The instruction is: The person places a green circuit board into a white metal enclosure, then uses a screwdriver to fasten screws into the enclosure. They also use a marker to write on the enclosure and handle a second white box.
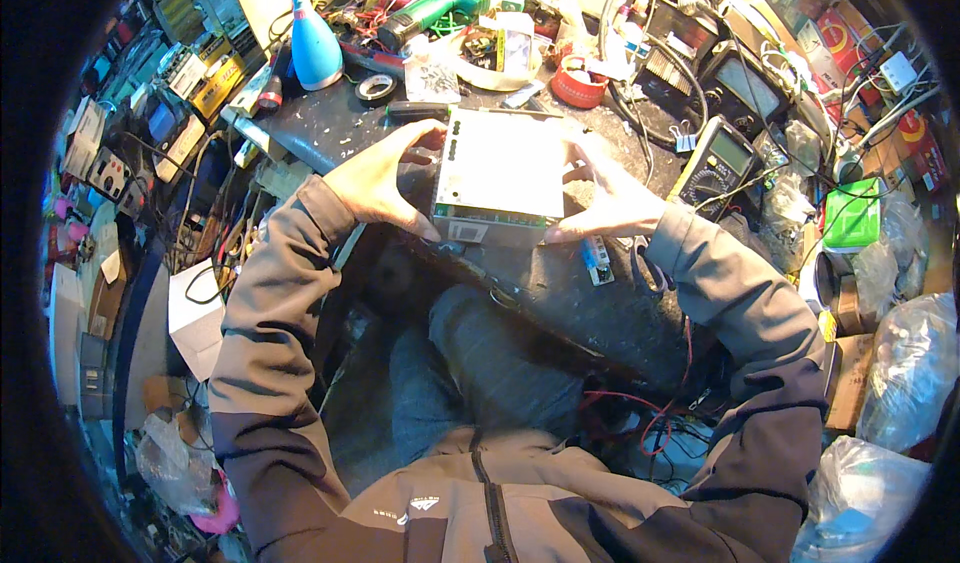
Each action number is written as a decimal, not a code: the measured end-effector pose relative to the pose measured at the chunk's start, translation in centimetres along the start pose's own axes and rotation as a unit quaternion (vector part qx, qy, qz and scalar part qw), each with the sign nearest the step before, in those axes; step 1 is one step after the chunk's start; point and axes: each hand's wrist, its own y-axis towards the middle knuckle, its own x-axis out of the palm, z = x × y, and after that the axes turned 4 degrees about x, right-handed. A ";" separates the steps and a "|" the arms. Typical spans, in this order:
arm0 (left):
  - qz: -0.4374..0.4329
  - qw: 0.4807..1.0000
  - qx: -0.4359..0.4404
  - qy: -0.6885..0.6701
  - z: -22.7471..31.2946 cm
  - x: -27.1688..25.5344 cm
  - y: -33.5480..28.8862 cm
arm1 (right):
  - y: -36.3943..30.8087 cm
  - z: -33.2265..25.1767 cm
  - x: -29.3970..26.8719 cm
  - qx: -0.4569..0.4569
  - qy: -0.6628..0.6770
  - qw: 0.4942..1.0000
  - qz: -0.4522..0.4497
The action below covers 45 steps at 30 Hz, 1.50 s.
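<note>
Fingers of the left hand (388, 178) and right hand (612, 195) are clamped on opposite ends of a white-topped box (505, 163) at the desk's (625, 313) near edge. The box is in hand with its top covered, so work done or left inside is hidden. The blue bottle's (316, 51) and clear bag's (910, 373) contents can't be told.

Glare's totally washing out the top of this white box (505, 168), the right hand (615, 201) is covering a near corner with its thumb, and well right of the grip the bottom edge is cropping a clear bag (860, 503).
</note>
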 end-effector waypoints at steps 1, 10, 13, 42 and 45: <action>-0.004 1.000 -0.004 0.007 -0.1 -0.1 0.1 | 0.1 0.2 0.2 -0.006 -0.007 1.000 -0.001; -0.048 0.998 -0.001 0.026 0.5 -0.6 1.4 | -0.5 -1.8 -0.7 0.104 -0.004 0.990 -0.095; -0.029 0.999 -0.004 0.040 0.6 -0.3 1.4 | -0.7 -2.8 -0.4 0.035 -0.083 0.994 -0.057; -0.012 1.000 0.013 0.013 -0.1 1.0 0.1 | -0.9 -3.5 0.7 0.044 -0.106 0.993 -0.031; 0.000 0.995 0.052 0.090 0.2 1.0 -0.2 | -0.7 -2.8 0.8 0.040 -0.176 0.983 -0.025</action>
